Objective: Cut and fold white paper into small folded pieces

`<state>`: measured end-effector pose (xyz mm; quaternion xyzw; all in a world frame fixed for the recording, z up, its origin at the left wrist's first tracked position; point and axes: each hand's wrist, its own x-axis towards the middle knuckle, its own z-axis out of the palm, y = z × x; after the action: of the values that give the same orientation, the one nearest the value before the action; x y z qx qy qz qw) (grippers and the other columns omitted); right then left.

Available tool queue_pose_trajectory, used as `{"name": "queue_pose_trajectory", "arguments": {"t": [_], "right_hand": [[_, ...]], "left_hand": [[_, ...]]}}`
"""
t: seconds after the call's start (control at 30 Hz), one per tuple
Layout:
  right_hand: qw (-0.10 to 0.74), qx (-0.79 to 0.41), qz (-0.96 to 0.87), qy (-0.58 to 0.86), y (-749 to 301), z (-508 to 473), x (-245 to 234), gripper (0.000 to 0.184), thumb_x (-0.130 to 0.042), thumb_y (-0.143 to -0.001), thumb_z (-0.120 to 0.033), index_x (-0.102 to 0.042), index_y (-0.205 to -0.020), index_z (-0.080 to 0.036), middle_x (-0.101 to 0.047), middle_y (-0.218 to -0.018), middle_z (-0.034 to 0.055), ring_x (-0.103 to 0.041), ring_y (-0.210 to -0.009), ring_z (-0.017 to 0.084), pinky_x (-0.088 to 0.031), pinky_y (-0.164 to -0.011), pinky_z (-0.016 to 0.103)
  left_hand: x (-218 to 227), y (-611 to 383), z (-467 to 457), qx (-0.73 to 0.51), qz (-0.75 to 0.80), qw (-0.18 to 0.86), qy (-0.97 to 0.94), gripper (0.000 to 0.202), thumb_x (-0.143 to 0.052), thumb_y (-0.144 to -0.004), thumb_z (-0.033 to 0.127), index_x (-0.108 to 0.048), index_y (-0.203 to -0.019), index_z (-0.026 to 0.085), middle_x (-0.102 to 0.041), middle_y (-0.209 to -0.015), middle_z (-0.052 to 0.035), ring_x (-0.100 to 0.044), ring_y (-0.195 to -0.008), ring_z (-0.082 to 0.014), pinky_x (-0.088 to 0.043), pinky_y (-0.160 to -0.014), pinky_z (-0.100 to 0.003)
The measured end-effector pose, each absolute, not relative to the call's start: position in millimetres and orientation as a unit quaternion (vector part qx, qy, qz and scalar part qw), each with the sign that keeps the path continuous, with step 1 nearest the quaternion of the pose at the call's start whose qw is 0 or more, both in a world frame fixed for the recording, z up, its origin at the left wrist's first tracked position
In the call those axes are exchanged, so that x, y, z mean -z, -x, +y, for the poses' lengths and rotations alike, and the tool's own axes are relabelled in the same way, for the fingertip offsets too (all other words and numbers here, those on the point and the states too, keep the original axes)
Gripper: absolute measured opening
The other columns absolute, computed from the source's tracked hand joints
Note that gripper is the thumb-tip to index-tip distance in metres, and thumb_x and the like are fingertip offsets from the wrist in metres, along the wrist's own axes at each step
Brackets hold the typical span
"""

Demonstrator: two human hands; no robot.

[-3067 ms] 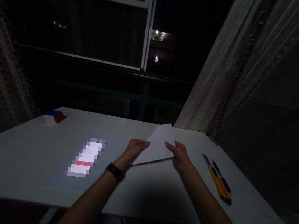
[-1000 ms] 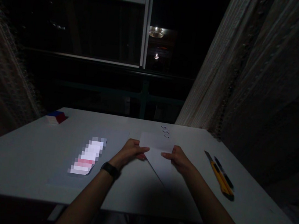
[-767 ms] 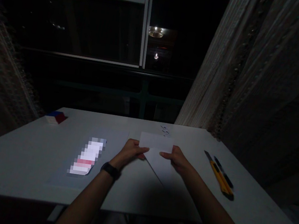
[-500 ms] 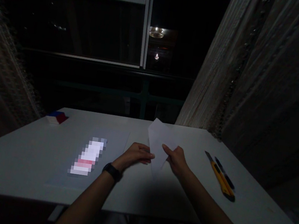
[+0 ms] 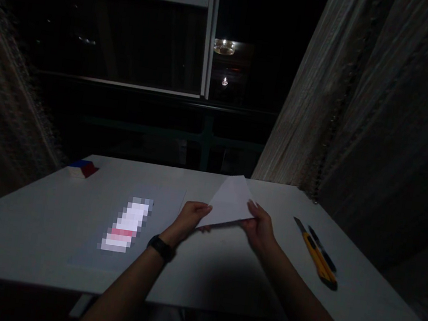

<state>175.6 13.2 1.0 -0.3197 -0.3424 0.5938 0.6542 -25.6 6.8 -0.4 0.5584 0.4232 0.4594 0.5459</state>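
A folded white sheet of paper (image 5: 231,201) is held above the middle of the white table (image 5: 39,210), its pointed tip aimed away from me. My left hand (image 5: 187,219), with a dark watch at the wrist, pinches the paper's near left corner. My right hand (image 5: 259,227) grips its near right edge with closed fingers. Both hands are raised a little off the tabletop.
A yellow utility knife (image 5: 316,260) and a dark pen (image 5: 321,249) lie at the right. A white and pink packet (image 5: 126,224) lies on a flat sheet at the left. A red and blue block (image 5: 83,168) sits at the far left corner. Curtains hang on both sides of a dark window.
The paper lay lower with a flat folded flap a second ago. It was then turned upright and now sits tilted between both hands with its point facing away.
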Motion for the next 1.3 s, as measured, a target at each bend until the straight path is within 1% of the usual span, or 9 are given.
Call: {"name": "queue_pose_trajectory", "arguments": {"t": [0.13,0.2,0.3,0.4,0.47,0.63,0.8,1.03,1.3], "right_hand": [[0.730,-0.390,-0.355,0.435,-214,24,-15,0.037,-0.064,-0.066,-0.040,-0.060,-0.096,-0.020,-0.067,-0.091,0.0055,-0.063,-0.086,0.023,-0.051,-0.072,0.038],[0.677,-0.255,-0.476,0.500,-224,23,-24,0.040,-0.069,-0.062,-0.037,-0.061,-0.098,-0.021,-0.065,-0.100,0.0053,-0.059,-0.095,0.023,-0.047,-0.081,0.038],[0.444,-0.236,-0.718,0.482,-214,15,-31,0.030,-0.065,-0.068,-0.035,-0.066,-0.094,-0.021,-0.066,-0.099,0.0056,-0.059,-0.094,0.021,-0.043,-0.085,0.034],[0.196,-0.300,-0.849,0.387,-188,9,-28,0.024,-0.062,-0.070,-0.030,-0.069,-0.090,-0.018,-0.069,-0.085,0.0043,-0.062,-0.077,0.018,-0.045,-0.071,0.027],[0.125,-0.290,-0.870,0.378,-174,10,-20,0.020,-0.060,-0.070,-0.028,-0.071,-0.082,-0.016,-0.069,-0.075,0.0039,-0.061,-0.068,0.017,-0.043,-0.063,0.025],[0.109,-0.281,-0.864,0.403,-170,11,-5,0.021,-0.062,-0.068,-0.033,-0.070,-0.074,-0.014,-0.068,-0.067,0.0039,-0.058,-0.061,0.014,-0.038,-0.055,0.022],[0.130,-0.247,-0.849,0.449,-176,3,-2,0.024,-0.060,-0.070,-0.037,-0.068,-0.070,-0.014,-0.063,-0.061,0.0028,-0.054,-0.057,0.013,-0.034,-0.052,0.022],[0.151,-0.374,-0.820,0.405,-184,5,-4,0.019,-0.052,-0.069,-0.022,-0.067,-0.074,-0.010,-0.063,-0.065,0.0033,-0.052,-0.059,0.012,-0.038,-0.057,0.022],[0.154,-0.462,-0.773,0.406,-205,-2,-20,0.023,-0.057,-0.066,-0.029,-0.067,-0.071,-0.010,-0.058,-0.057,0.0004,-0.046,-0.052,0.010,-0.035,-0.051,0.021]], "left_hand": [[-1,28,4,-0.366,0.431,0.507,-0.650,0.040,-0.056,-0.072,0.049,-0.063,-0.070,0.010,-0.048,-0.049,0.0023,-0.042,-0.038,-0.0069,-0.030,-0.036,-0.018],[-2,27,2,-0.303,0.429,0.497,-0.691,0.039,-0.056,-0.071,0.048,-0.064,-0.071,0.009,-0.047,-0.050,0.0026,-0.042,-0.040,-0.0069,-0.032,-0.037,-0.019],[-3,26,-4,-0.228,0.431,0.487,-0.724,0.040,-0.058,-0.070,0.048,-0.067,-0.078,0.010,-0.047,-0.051,0.0027,-0.041,-0.043,-0.0075,-0.034,-0.039,-0.020],[-3,26,-6,-0.194,0.429,0.464,-0.750,0.039,-0.057,-0.070,0.047,-0.069,-0.081,0.011,-0.046,-0.049,0.0030,-0.040,-0.042,-0.0074,-0.032,-0.040,-0.019],[-3,27,-6,-0.190,0.431,0.433,-0.769,0.037,-0.057,-0.071,0.045,-0.070,-0.079,0.011,-0.048,-0.048,0.0026,-0.040,-0.042,-0.0075,-0.030,-0.041,-0.020],[-2,29,0,-0.216,0.444,0.339,-0.801,0.034,-0.060,-0.068,0.045,-0.071,-0.070,0.013,-0.061,-0.056,-0.0021,-0.048,-0.052,-0.0110,-0.030,-0.048,-0.021],[0,31,3,-0.219,0.473,0.273,-0.808,0.032,-0.061,-0.067,0.046,-0.069,-0.065,0.015,-0.063,-0.058,-0.0032,-0.051,-0.056,-0.0129,-0.030,-0.050,-0.021],[3,33,6,-0.240,0.453,0.306,-0.803,0.029,-0.061,-0.068,0.041,-0.070,-0.071,0.014,-0.066,-0.065,-0.0044,-0.054,-0.061,-0.0146,-0.035,-0.056,-0.022],[1,39,11,-0.252,0.438,0.339,-0.794,0.031,-0.059,-0.070,0.042,-0.068,-0.070,0.012,-0.063,-0.063,-0.0044,-0.052,-0.060,-0.0142,-0.035,-0.055,-0.023]]}}
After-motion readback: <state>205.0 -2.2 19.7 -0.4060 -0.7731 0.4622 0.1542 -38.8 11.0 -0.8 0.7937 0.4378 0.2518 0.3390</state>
